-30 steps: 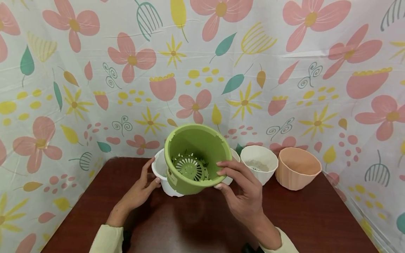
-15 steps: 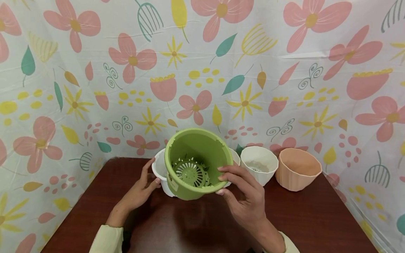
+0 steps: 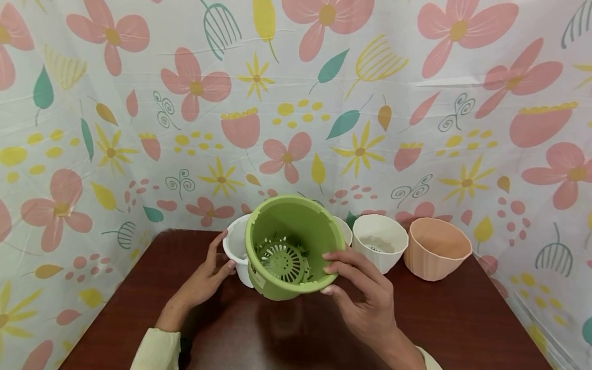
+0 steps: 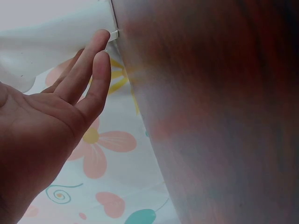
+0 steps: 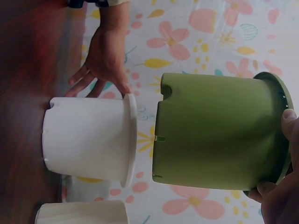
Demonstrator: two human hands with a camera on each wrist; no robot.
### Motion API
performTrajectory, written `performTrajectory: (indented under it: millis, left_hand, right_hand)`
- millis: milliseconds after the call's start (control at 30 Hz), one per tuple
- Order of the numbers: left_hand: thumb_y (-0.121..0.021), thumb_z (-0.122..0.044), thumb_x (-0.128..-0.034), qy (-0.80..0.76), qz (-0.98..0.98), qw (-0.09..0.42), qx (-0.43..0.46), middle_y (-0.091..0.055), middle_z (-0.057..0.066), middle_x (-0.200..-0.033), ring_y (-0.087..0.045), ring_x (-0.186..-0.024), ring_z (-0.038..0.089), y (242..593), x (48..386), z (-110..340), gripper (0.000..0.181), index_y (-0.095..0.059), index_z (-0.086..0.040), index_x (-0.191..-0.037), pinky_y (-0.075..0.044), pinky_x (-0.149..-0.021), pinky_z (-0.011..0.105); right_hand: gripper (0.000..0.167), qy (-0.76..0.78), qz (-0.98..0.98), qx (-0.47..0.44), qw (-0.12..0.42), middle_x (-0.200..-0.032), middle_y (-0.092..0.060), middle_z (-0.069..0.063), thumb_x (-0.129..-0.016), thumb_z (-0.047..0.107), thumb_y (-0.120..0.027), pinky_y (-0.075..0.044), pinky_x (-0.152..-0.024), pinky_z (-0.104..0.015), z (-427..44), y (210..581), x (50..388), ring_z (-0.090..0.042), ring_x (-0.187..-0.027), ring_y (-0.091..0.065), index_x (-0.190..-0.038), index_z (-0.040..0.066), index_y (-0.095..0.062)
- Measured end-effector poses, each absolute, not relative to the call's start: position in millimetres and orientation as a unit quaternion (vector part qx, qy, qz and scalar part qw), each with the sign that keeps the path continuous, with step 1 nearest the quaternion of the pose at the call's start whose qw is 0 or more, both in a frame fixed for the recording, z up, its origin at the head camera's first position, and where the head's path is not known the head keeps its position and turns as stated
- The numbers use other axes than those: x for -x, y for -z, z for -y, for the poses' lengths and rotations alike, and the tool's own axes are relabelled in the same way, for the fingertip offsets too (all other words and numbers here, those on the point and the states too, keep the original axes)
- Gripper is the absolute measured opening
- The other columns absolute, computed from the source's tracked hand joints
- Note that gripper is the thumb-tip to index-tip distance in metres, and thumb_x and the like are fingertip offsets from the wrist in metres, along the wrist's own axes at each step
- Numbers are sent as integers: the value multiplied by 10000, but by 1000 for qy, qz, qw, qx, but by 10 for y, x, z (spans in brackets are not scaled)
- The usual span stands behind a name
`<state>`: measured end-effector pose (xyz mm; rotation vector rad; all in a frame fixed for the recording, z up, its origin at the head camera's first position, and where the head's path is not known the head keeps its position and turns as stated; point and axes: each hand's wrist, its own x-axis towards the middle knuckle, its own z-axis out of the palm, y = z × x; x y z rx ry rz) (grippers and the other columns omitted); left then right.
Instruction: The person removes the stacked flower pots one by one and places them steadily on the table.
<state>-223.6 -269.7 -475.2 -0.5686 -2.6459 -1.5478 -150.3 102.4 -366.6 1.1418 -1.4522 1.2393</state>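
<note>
My right hand [image 3: 365, 298] holds a green flower pot [image 3: 296, 218] by its rim, thumb outside and fingers inside. The pot is tilted with its mouth toward me, showing a slotted bottom and green bits inside. In the right wrist view the green pot [image 5: 215, 135] is off the table, apart from the white pot [image 5: 88, 137]. That white flower pot [image 3: 235, 241] stands on the table, partly hidden behind the green one. Against its left side rests my left hand [image 3: 201, 288], fingers extended; the left wrist view shows the fingers [image 4: 81, 74] fairly straight beside the white wall.
To the right stand another white pot, mostly hidden [image 3: 344, 234], a white faceted pot [image 3: 381, 241] with residue inside, and a peach pot [image 3: 430, 257]. All sit on a dark brown table [image 3: 259, 334], near a flower-patterned sheet [image 3: 296, 103] behind and beside it.
The green pot and my right hand have come down and slightly to the right. My left hand has stayed beside the white pot.
</note>
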Motion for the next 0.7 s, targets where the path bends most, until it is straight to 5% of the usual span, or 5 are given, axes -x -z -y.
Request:
performTrajectory:
  millis: [300,700]
  left_hand:
    - [-545,-284,-1132,498,847,10,185,-570,169,-1360,-665,-1187,378,4745,2213,2690,811,30,-391,-1694,-575,-996,386]
    - [-562,-307,-1125,494,853,9,171,-579,169,-1347,-685,-1159,372,4730,2213,2681,823,28,-403,-1691,-565,-985,315]
  right_hand:
    - [236,-499,597,-462,426,-1117,-708,-237,-962,162,-804,-403,-1210,-424,-1105,3723,1438,-283,-1092,-708,-1049,-50,-751]
    - [230,-497,597,-474,414,-1120,-700,-253,-955,131,-807,-419,-1198,-420,-1215,3782,1372,-307,-1156,-695,-1052,-69,-745]
